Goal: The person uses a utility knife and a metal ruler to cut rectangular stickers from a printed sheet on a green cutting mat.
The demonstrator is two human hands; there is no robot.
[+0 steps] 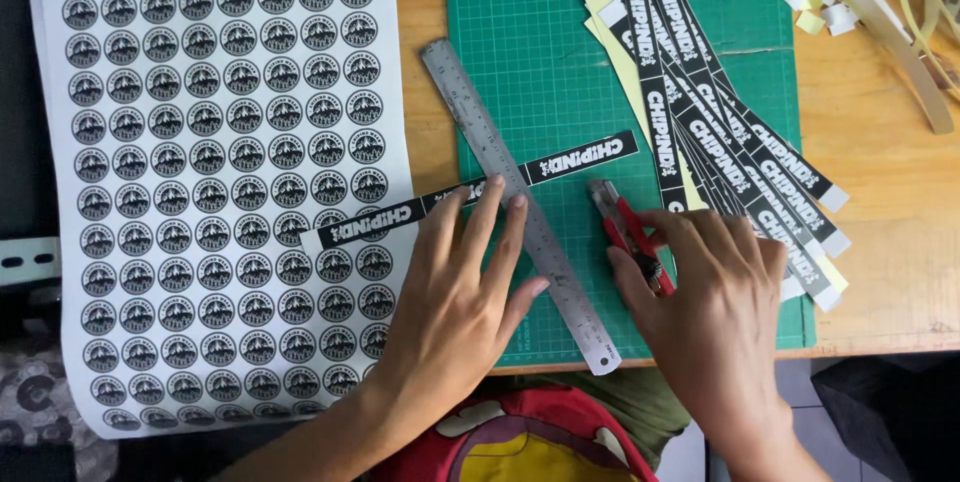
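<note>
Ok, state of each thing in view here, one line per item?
Left hand: fingertips pressing the steel ruler.
Steel ruler: diagonal across the single black strip.
Right hand: gripping the red utility knife, tip on the green cutting mat.
Strip pile: fanned out.
Sticker sheet: flat, uncut.

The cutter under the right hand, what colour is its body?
Red, with a grey metal blade end; the cutter shows in the head view.

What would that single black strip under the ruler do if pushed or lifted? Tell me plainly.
The black strip looks like thin printed paper, so it would probably flop and bend when lifted by one end. It seems very light and might slide on the green cutting mat if freed. The left hand presses the steel ruler across it, likely keeping it pinned.
</note>
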